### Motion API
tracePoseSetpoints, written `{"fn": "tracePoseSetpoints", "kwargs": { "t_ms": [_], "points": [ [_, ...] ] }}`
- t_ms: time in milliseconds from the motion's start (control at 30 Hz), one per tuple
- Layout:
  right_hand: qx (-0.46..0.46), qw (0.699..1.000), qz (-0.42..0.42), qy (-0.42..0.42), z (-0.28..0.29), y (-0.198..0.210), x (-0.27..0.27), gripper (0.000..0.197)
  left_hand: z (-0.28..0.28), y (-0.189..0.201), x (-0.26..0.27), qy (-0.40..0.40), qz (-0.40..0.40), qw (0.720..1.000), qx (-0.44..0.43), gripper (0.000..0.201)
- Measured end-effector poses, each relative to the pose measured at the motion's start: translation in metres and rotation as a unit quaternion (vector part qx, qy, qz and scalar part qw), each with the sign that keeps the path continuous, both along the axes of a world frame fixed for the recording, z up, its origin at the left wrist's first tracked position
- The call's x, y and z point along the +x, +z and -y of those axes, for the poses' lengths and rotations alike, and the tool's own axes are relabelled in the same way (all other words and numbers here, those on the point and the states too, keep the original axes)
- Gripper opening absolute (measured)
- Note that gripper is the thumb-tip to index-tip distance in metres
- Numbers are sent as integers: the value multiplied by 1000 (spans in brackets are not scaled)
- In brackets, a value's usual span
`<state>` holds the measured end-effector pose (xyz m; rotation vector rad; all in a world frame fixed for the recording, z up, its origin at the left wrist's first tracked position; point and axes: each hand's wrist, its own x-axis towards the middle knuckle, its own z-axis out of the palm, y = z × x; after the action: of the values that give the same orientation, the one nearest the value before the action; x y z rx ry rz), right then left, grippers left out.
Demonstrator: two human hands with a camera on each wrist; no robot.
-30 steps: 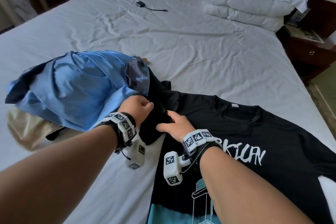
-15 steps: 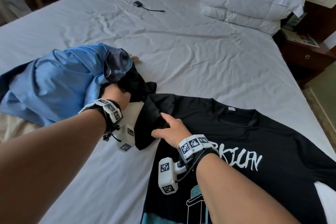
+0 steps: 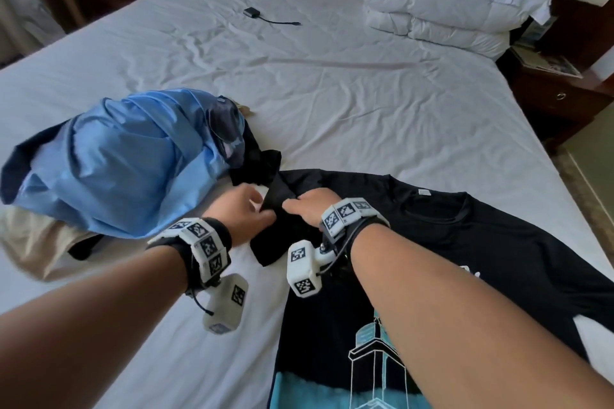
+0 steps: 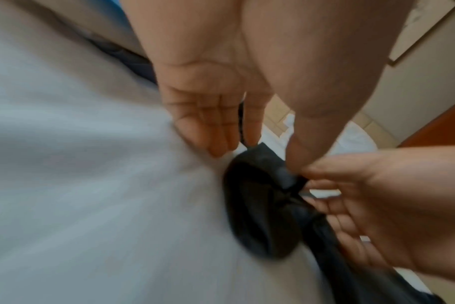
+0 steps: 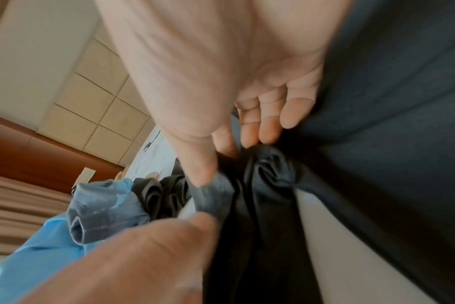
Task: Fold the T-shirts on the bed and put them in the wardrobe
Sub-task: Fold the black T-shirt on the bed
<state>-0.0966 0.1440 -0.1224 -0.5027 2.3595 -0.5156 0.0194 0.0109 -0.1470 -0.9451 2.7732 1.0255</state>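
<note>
Right hand (image 3: 314,209) fingers pinch black T-shirt (image 3: 432,262) sleeve; left hand (image 3: 246,212) fingers open beside. Loose bunching risks a crooked fold.

Both forearms extended forward, wrists close together; left hand (image 3: 244,214) fingers straight, relaxed; right hand (image 3: 312,209) thumb and fingers pinching, palm down.

No legible text. White lettering on the chest of the black T-shirt (image 3: 465,242), right of the gripped sleeve, is almost wholly hidden behind the right forearm. The neck tag (image 3: 424,191) and the wristband marker patterns carry nothing readable.
</note>
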Motion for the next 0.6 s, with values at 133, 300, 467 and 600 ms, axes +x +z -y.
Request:
{"fn": "tracePoseSetpoints", "kwargs": {
  "t_ms": [133,300,467,600],
  "points": [
    [18,999,-39,-1,7,-2,-1,41,-18,-13,17,-38,101,994,-19,57],
    [-111,990,36,-81,7,-1,3,19,-26,-16,23,-26,75,995,-69,28],
    [-209,950,94,-211,-15,7,0,14,-36,-12,34,74,-67,993,56,7],
    [-248,929,106,-254,-37,11,-6,17,-54,5,35,83,-147,978,120,20]
  ]
}}
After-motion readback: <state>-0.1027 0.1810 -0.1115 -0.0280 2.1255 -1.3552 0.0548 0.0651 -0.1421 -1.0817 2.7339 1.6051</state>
